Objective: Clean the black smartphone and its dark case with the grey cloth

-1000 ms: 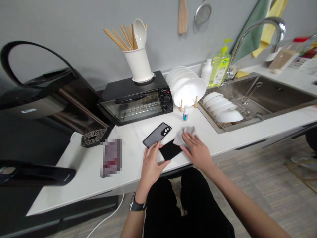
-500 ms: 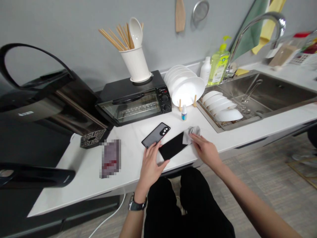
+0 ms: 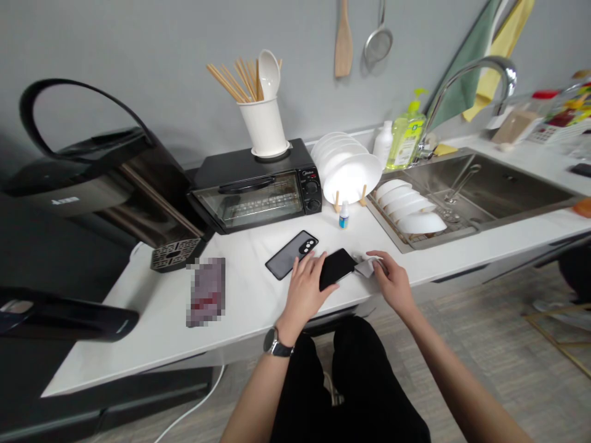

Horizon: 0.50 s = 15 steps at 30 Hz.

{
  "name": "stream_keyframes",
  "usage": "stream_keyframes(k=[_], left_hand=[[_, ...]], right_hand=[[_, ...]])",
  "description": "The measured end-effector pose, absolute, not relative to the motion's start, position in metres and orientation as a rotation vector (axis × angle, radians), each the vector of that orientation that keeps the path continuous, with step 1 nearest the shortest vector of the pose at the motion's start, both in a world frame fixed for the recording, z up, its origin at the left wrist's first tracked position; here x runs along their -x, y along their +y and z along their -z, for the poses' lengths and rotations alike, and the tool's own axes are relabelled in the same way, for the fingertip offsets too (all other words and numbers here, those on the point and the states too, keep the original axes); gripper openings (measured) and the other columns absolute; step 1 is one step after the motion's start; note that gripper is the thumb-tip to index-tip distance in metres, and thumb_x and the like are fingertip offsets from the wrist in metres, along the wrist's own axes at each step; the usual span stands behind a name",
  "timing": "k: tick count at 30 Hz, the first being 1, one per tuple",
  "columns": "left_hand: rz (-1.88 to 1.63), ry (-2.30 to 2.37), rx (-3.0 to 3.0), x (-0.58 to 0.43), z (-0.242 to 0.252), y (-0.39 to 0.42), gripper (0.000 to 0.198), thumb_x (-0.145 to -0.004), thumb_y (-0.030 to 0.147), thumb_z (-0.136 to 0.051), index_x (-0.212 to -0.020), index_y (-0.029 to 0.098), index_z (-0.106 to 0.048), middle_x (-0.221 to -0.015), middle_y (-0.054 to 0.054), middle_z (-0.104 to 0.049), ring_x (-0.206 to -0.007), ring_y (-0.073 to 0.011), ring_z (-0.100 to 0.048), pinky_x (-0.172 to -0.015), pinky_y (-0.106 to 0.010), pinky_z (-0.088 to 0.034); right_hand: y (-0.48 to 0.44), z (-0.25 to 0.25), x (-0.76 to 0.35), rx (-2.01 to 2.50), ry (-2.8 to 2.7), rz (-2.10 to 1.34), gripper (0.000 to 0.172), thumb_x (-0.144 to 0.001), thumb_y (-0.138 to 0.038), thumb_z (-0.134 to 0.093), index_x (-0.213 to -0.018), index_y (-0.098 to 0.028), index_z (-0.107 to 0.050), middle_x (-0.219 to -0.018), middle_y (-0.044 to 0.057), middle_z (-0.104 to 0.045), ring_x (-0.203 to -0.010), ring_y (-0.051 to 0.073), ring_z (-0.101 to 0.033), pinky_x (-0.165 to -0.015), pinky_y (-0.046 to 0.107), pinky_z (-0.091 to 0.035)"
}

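Observation:
A black smartphone lies on the white counter, its dark screen facing up. My left hand grips the left end of the phone, fingers at the far edge and thumb at the near edge, covering that end. Just past the phone's right end, my right hand has its fingers closed on a crumpled grey cloth. Behind my left fingers rests a translucent phone case with a black rim and camera cutouts. A small white bottle with a blue label stands upright beyond the phone.
A toaster oven carries a utensil holder. Plates stand in a rack beside it. At right are the sink, bowls and a soap bottle. A black appliance and a blurred-out item are at left.
My left hand has moved right and now covers the phone's left end. My right hand, with the cloth, has slid off the phone's right part to beside its end. My view has shifted slightly.

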<state>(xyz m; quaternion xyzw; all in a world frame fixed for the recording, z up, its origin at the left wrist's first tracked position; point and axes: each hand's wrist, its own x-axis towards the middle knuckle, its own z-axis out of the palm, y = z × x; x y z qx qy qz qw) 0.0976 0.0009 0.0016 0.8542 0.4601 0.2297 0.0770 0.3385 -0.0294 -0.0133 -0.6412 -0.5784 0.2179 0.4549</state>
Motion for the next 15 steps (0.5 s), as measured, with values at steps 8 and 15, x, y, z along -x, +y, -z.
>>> stream_keyframes(k=[8,15], left_hand=[[-0.851,1.474,-2.468,-0.068,-0.019,0.003,0.061,-0.089,0.034,-0.076,-0.146,0.028,-0.054,-0.144,-0.009,-0.058,-0.128,-0.0292,-0.062,-0.113,-0.044,-0.052],[-0.791,1.731,-2.366,-0.020,-0.023,0.041,0.050,-0.086,0.035,-0.078,-0.133,0.026,-0.067,-0.133,-0.007,-0.067,-0.110,-0.0284,-0.071,-0.100,-0.042,-0.060]], right_hand=[[-0.029,0.015,-0.337,1.611,-1.392,-0.563,0.037,-0.099,-0.044,-0.047,-0.118,-0.022,-0.069,-0.057,-0.006,-0.049,-0.052,0.017,-0.044,-0.055,0.029,-0.031],[-0.001,0.005,-0.316,1.636,-1.697,-0.513,0.038,-0.101,-0.042,-0.042,-0.118,-0.025,-0.071,-0.084,0.002,-0.073,-0.073,0.021,-0.065,-0.068,0.031,-0.044]])
